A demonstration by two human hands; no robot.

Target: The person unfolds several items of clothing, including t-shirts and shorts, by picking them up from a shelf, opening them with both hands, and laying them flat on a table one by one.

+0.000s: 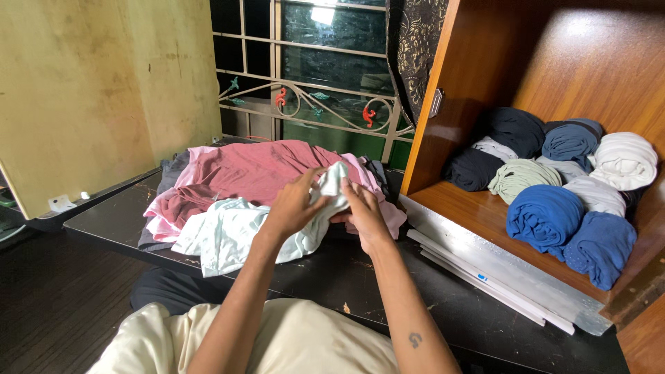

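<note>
A pale mint-white garment (pixel 225 235) lies on the dark table (pixel 388 284), with one end bunched up between my hands. My left hand (pixel 294 202) pinches the bunched cloth from the left. My right hand (pixel 361 211) grips the same cloth from the right, fingers curled over it. Behind it sits a heap of clothes topped by a dusty pink garment (pixel 249 170).
An open wooden cupboard (pixel 478 69) stands at the right, its shelf stacked with rolled clothes in blue (pixel 544 215), white (pixel 625 161), green and dark tones. A barred window (pixel 312 76) is behind the heap. A yellow wall (pixel 90 83) is left. Flat grey strips (pixel 485 273) lie below the shelf.
</note>
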